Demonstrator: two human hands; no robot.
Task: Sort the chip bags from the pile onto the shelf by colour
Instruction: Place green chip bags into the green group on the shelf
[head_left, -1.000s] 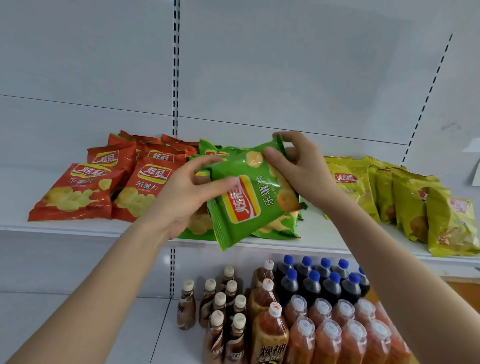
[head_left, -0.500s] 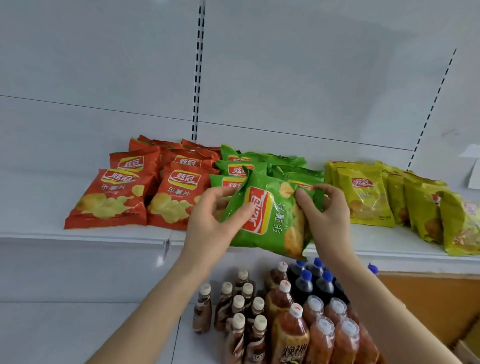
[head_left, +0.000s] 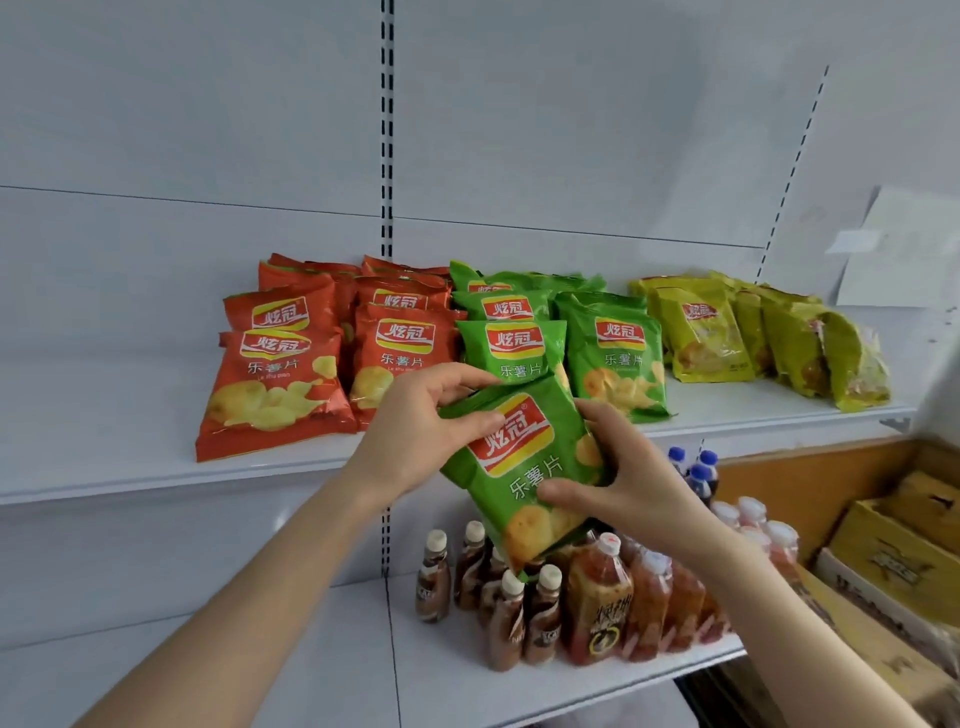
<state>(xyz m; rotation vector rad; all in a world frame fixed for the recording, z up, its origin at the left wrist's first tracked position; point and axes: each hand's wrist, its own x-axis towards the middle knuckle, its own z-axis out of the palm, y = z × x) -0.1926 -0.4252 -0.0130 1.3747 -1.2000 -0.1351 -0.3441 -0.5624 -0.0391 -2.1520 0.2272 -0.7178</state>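
A long white metal shelf (head_left: 130, 467) runs across the scene, with a lower white shelf (head_left: 260, 675) beneath it and yellow and brown cardboard boxes (head_left: 893, 566) stacked at the near right. On the upper shelf the chip bags lie in three colour groups: overlapping red foil chip bags (head_left: 275, 384) on the left, green foil chip bags (head_left: 613, 353) in the middle just beside them, and yellow foil chip bags (head_left: 706, 332) apart on the right. On the lower shelf stand small brown bottles with cream caps (head_left: 519, 613), orange-red drink bottles (head_left: 649, 608) to their right, and dark bottles with blue caps (head_left: 698, 473) farther back. One green chip bag with a red and yellow logo (head_left: 519, 462) is held tilted off the shelf, near its front edge, in front of the green group and above the bottles. The left hand (head_left: 415, 441) grips the bag's upper left edge, thumb on its front. The right hand (head_left: 634, 478) clasps its right side, thumb across the lower front.
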